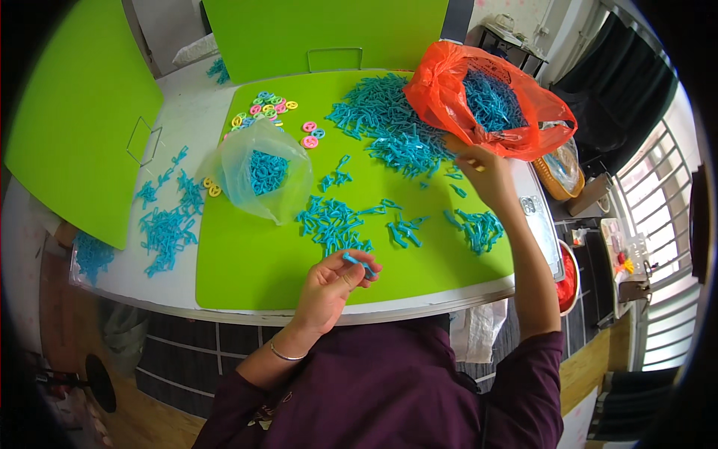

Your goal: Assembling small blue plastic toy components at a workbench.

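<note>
My left hand [329, 288] is at the table's near edge, with a small blue plastic clip-like piece [359, 263] pinched between thumb and fingers. My right hand [485, 173] is stretched out to the far right, its fingers curled beside the red plastic bag [432, 90] and the large heap of blue pieces [378, 112]. What its fingertips hold, if anything, cannot be made out. Between my hands lie a loose pile of blue pieces [333, 224], a few single ones [406, 230] and another small pile [479, 230] below my right forearm.
A translucent bag [232, 179] holding blue pieces stands left of centre on the green board [247, 277]. Behind it lie coloured rings [269, 105]. More blue pieces [166, 236] lie on the white tabletop. Green panels [82, 112] stand at the left and back.
</note>
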The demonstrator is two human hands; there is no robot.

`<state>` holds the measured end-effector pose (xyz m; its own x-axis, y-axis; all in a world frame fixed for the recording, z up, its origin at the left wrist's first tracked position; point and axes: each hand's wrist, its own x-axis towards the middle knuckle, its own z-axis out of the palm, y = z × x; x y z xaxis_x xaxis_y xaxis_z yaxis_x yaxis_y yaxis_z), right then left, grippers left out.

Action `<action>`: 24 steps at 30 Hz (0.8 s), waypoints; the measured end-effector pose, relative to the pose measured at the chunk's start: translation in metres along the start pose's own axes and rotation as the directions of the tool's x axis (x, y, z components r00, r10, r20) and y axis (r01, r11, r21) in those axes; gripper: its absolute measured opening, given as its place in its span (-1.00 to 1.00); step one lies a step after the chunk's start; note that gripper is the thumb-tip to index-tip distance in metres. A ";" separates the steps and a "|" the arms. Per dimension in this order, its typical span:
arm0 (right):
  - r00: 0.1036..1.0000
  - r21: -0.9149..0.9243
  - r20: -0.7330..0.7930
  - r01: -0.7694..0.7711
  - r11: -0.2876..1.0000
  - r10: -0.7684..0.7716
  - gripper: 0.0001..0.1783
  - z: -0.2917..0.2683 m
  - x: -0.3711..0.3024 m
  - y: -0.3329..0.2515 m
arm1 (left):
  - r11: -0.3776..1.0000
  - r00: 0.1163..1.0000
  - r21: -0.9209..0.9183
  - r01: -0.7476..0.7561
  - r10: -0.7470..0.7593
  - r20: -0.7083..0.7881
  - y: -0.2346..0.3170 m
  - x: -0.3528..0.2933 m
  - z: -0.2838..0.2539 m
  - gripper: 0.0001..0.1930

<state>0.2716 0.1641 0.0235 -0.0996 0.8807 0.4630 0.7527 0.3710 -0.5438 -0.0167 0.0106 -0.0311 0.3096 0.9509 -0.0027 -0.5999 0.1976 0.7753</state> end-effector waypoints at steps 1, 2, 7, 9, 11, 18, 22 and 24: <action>1.000 0.094 0.006 -0.016 0.995 0.016 -0.82 -0.012 -0.010 -0.005 | 1.000 1.000 0.000 -0.003 0.003 -0.009 0.002 -0.001 0.000 -0.80; 0.997 0.082 0.008 -0.080 0.993 0.080 -0.80 -0.031 -0.023 -0.003 | 1.000 1.000 0.003 0.015 -0.015 -0.026 0.003 -0.001 0.003 -0.79; 0.905 0.187 -0.158 -0.366 0.912 0.395 -0.74 -0.133 -0.094 0.041 | 0.997 0.998 0.075 0.030 -0.026 -0.061 0.001 -0.003 0.005 -0.77; 0.780 0.103 -0.372 -0.505 0.857 0.504 -0.76 -0.185 -0.122 0.101 | 0.995 0.999 0.091 0.036 -0.032 -0.038 0.001 -0.001 0.006 -0.77; 0.686 -0.088 -0.579 -0.590 0.802 0.441 -0.71 -0.236 -0.149 0.166 | 0.995 0.999 0.087 0.045 -0.042 -0.031 0.002 0.000 0.009 -0.77; 0.839 -0.565 -0.544 -0.346 0.749 -0.022 -0.71 -0.194 -0.108 0.160 | 0.988 0.998 0.144 0.058 -0.054 -0.034 -0.001 0.001 0.010 -0.78; 0.971 -0.127 -0.194 0.118 0.985 -0.142 -0.63 -0.073 -0.035 0.053 | 0.969 0.999 0.245 0.021 -0.014 -0.031 -0.003 -0.003 0.009 -0.79; 0.990 0.035 0.030 0.139 0.990 -0.140 -0.73 -0.019 -0.012 0.016 | 0.956 1.000 0.294 0.007 -0.004 -0.011 -0.005 -0.003 0.008 -0.79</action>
<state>0.2978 0.1536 0.0224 -0.2235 0.8283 0.5139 0.7081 0.5002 -0.4984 -0.0085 0.0049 -0.0295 0.3036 0.9527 -0.0131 -0.3540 0.1255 0.9268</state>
